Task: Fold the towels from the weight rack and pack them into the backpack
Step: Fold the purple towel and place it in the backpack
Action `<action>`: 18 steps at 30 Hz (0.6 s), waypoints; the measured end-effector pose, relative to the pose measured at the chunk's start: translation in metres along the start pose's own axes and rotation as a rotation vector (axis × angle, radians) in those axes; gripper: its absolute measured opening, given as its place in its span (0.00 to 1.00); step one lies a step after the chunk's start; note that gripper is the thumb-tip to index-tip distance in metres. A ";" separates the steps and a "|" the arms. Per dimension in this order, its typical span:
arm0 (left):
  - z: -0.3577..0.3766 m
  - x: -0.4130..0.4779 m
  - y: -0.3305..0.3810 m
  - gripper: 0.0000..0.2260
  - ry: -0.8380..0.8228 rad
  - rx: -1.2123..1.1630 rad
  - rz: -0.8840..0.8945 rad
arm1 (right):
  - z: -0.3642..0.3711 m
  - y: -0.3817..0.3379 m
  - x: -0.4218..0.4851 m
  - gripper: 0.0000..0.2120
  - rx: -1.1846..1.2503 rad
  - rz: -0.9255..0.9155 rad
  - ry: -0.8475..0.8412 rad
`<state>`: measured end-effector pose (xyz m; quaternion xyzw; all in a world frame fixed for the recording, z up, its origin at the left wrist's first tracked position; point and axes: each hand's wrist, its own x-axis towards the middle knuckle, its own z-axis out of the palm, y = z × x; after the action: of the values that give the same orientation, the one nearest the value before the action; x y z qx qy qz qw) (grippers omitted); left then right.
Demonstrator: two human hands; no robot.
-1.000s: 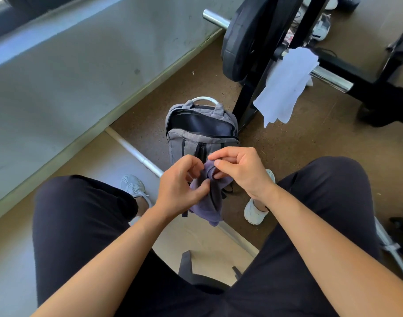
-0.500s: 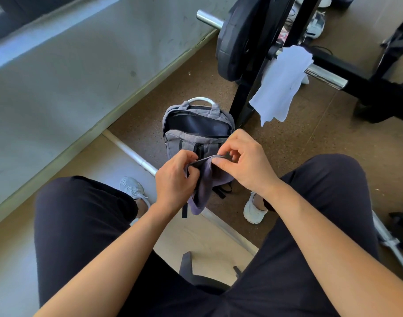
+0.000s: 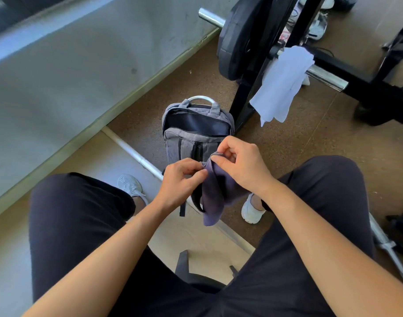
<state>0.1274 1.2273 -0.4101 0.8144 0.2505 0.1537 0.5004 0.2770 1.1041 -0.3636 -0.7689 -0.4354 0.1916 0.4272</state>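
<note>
A small purple towel (image 3: 215, 197) hangs between my knees, folded lengthwise. My left hand (image 3: 181, 178) pinches its top edge on the left, and my right hand (image 3: 240, 164) pinches the top edge on the right, a little higher. Just beyond my hands a grey backpack (image 3: 191, 139) stands upright on the floor with its main compartment unzipped and dark inside. A white towel (image 3: 283, 84) drapes over the chrome barbell (image 3: 326, 77) on the black weight rack (image 3: 248, 92) at upper right.
A black weight plate (image 3: 239, 40) sits on the barbell's left end. A grey wall (image 3: 81, 72) runs along the left. A white pipe (image 3: 131, 153) lies on the floor between cork and pale flooring. My white shoes (image 3: 130, 185) flank the backpack. Shoes lie behind the rack.
My hands have spread slightly apart along the purple towel's top edge, and the towel hangs longer below them. The view has tilted a little.
</note>
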 end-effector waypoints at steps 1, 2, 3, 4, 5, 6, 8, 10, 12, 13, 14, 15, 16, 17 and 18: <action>0.001 -0.001 0.000 0.15 0.021 -0.001 -0.012 | 0.001 0.000 -0.001 0.06 -0.001 -0.016 -0.007; 0.002 -0.001 -0.001 0.16 0.052 0.015 -0.022 | 0.002 0.000 -0.001 0.06 0.003 -0.025 -0.015; 0.003 -0.001 -0.001 0.15 0.084 0.050 -0.019 | 0.002 -0.001 -0.002 0.06 0.013 -0.028 -0.025; 0.004 -0.001 0.000 0.14 0.109 0.104 -0.009 | 0.002 -0.001 -0.002 0.06 0.032 -0.027 -0.036; 0.006 -0.001 0.001 0.14 0.128 0.160 -0.005 | 0.002 -0.002 -0.003 0.06 0.060 -0.021 -0.046; 0.007 0.000 0.001 0.15 0.141 0.204 -0.011 | 0.001 -0.003 -0.003 0.05 0.094 -0.013 -0.055; 0.008 0.002 0.001 0.17 0.164 0.281 -0.028 | 0.000 -0.004 -0.003 0.05 0.145 0.009 -0.064; 0.007 0.003 -0.002 0.16 0.150 0.327 -0.039 | -0.002 -0.003 -0.003 0.05 0.181 0.017 -0.060; 0.004 0.005 -0.006 0.16 0.103 0.363 -0.052 | -0.004 -0.002 -0.002 0.06 0.196 0.016 -0.047; 0.003 0.005 -0.009 0.17 0.082 0.388 -0.051 | -0.006 -0.001 -0.001 0.05 0.200 0.018 -0.043; 0.002 0.006 -0.012 0.18 0.064 0.410 -0.046 | -0.009 0.000 0.000 0.05 0.210 0.025 -0.046; 0.001 0.007 -0.013 0.19 0.051 0.427 -0.038 | -0.012 0.002 0.000 0.04 0.230 0.033 -0.057; 0.001 0.007 -0.014 0.20 0.043 0.436 -0.027 | -0.015 0.004 0.001 0.02 0.267 0.042 -0.076; 0.001 0.007 -0.014 0.19 0.042 0.439 -0.006 | -0.017 0.005 0.001 0.02 0.313 0.055 -0.092; 0.002 0.007 -0.013 0.18 0.048 0.437 0.019 | -0.018 0.006 0.001 0.02 0.352 0.071 -0.103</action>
<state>0.1307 1.2348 -0.4224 0.9020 0.2819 0.1196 0.3043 0.2927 1.0950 -0.3579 -0.6862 -0.3890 0.3191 0.5253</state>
